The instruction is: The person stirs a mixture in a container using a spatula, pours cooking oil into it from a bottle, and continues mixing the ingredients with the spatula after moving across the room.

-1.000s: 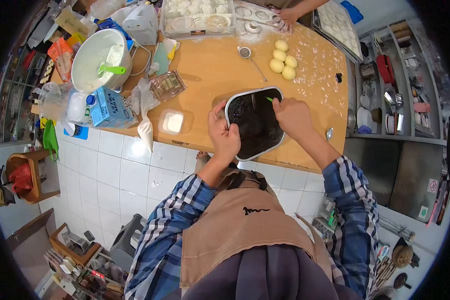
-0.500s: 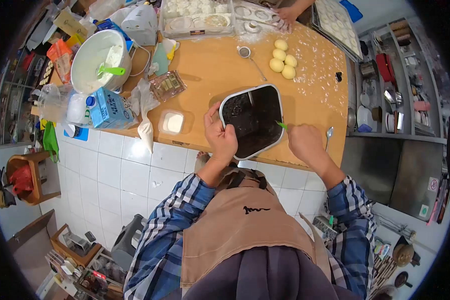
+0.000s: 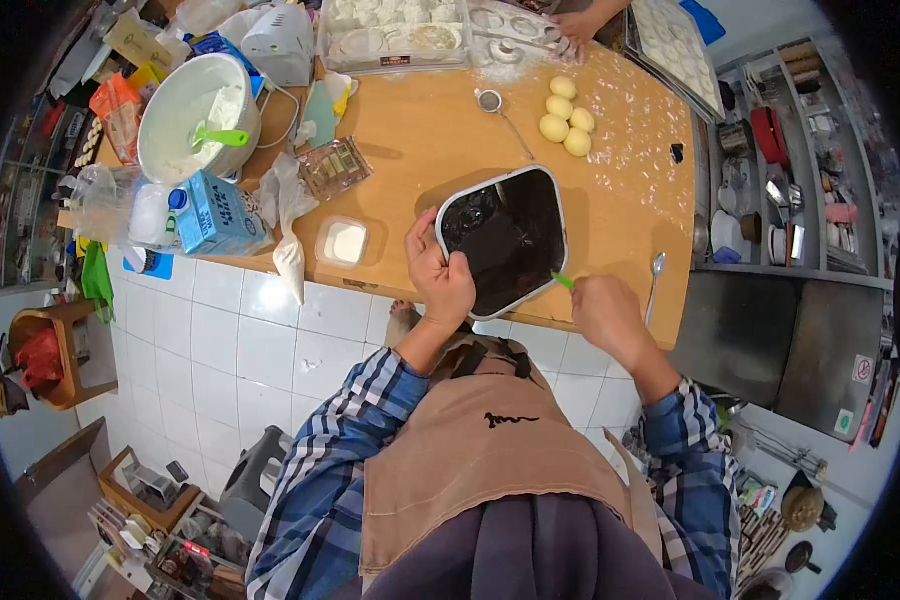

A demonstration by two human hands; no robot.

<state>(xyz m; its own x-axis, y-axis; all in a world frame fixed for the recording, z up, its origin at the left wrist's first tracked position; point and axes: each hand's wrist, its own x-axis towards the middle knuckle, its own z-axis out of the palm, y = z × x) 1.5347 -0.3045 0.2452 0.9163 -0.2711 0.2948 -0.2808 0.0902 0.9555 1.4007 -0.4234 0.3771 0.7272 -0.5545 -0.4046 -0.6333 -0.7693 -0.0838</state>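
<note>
A square container with a pale rim (image 3: 502,176) sits tilted at the table's front edge, dark chocolate-like mixture (image 3: 500,245) inside it. My left hand (image 3: 442,275) grips its left side, thumb over the rim. My right hand (image 3: 610,315) is closed around the green handle (image 3: 564,280) of a utensil whose other end is hidden in the dark mixture. Right of that hand lies a metal spoon (image 3: 655,285). To the left are a small tub of white cream (image 3: 345,243) and a filled piping bag (image 3: 289,262).
Several round yellow dough balls (image 3: 567,118) and a small strainer (image 3: 490,101) lie farther back. At left stand a milk carton (image 3: 218,215) and a white bowl (image 3: 160,130) with a green spatula. Another person's hand (image 3: 573,32) works at the far edge, near a tray of pieces (image 3: 675,60).
My right hand has moved slightly down and toward me with the green handle. The dark mixture has shifted inside the container. My left hand keeps its hold.
</note>
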